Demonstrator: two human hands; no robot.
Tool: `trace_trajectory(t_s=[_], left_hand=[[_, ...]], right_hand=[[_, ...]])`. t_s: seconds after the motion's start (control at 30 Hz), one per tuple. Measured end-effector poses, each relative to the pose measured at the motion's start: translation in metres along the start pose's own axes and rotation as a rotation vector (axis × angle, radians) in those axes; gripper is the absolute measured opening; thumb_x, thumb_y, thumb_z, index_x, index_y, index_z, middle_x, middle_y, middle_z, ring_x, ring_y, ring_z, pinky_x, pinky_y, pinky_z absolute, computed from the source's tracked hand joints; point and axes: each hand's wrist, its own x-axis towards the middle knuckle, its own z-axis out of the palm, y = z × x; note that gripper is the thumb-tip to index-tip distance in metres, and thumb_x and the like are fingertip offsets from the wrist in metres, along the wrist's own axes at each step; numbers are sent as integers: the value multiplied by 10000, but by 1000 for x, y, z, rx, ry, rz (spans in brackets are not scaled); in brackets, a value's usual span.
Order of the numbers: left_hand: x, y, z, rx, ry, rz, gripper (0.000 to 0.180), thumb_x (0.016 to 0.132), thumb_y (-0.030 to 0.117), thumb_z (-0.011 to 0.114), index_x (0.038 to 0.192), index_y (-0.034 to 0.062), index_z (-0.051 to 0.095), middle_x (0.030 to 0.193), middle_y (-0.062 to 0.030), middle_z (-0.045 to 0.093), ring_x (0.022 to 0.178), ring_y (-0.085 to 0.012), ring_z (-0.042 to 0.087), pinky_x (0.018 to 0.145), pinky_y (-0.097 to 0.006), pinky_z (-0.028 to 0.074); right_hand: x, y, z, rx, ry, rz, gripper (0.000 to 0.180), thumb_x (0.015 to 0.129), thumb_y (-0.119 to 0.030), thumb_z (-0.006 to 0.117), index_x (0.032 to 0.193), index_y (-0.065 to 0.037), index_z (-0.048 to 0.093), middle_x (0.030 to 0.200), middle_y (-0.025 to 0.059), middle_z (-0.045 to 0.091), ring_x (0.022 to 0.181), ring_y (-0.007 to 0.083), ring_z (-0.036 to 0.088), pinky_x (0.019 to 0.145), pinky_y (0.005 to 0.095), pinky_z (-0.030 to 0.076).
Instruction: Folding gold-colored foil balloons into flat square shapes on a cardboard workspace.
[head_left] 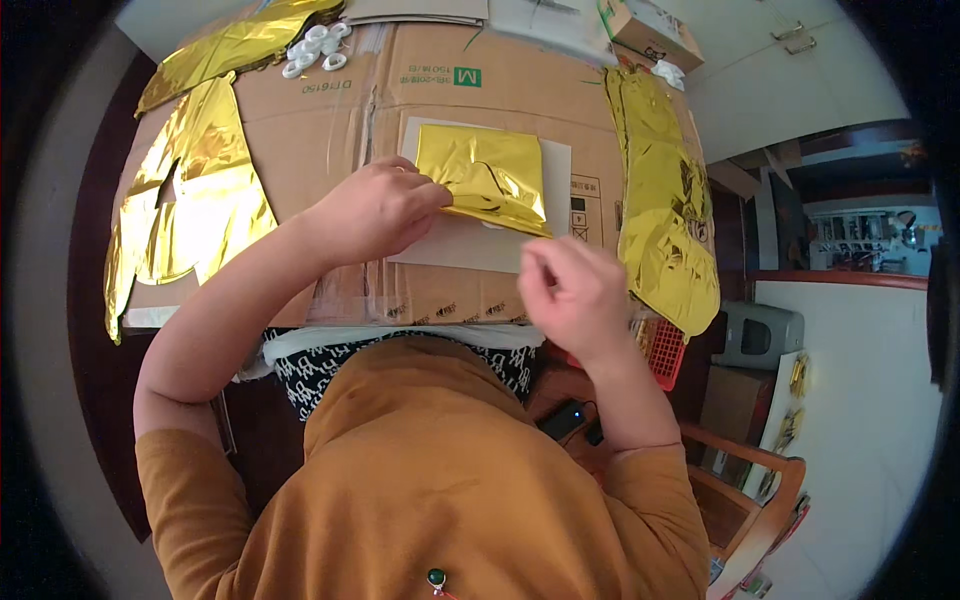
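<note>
The left hand rests on the flattened cardboard that covers the table, its fingers pinched closed on the left edge of a folded gold foil sheet. That sheet lies on a pale grey card in the middle of the cardboard, its near edge lifted and creased where the foil bunches toward the right. The right hand hovers just near and right of the card's near edge, fingers curled loosely inward and holding nothing, clear of the foil. To the left, a larger gold foil piece spreads over the cardboard's left edge, and another strip lies at the far left corner beside a cluster of small white rings. Along the right edge, a long crumpled gold foil length runs from far to near, hanging past the table's side above a red basket. Bare cardboard lies open between the card and each foil pile, giving both hands room at the sides.
</note>
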Motion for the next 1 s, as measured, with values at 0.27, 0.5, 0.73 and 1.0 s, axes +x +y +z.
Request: trace_trajectory(t_s=[0.27,0.5,0.73,1.0], left_hand=[[1,11,-3,26,-139,103,268,795,152,763,1007,36,649,1112,-132,685,1034,-327,658,975,-458,501],[-7,4,-3,-62,49,-7,466,839,330,765,1153,7,647,1262,-186,645,1145,-372,618,1012,-477,464],[6,-17,19,159,-41,-170,911,934,572,610,1552,-33,322,1612,-267,323,1518,-412,281,1252,-531,207],[-7,-13,31,365,-78,-218,1006,947,716,462,1533,-90,326,1603,-290,328,1520,-410,281,1256,-526,172]], right_hand=[[69,65,27,56,-184,21,461,987,-343,616,1276,16,618,1288,235,617,1203,386,580,1031,475,447],[57,75,69,-81,-384,-44,693,1031,-455,504,1507,37,396,1579,245,400,1490,402,335,1240,520,218],[49,77,80,-128,-379,-148,737,1033,-454,503,1559,32,330,1626,241,328,1520,393,287,1250,523,186],[60,89,70,-184,-443,-123,727,1038,-468,489,1568,2,324,1650,210,298,1536,371,264,1249,554,168]])
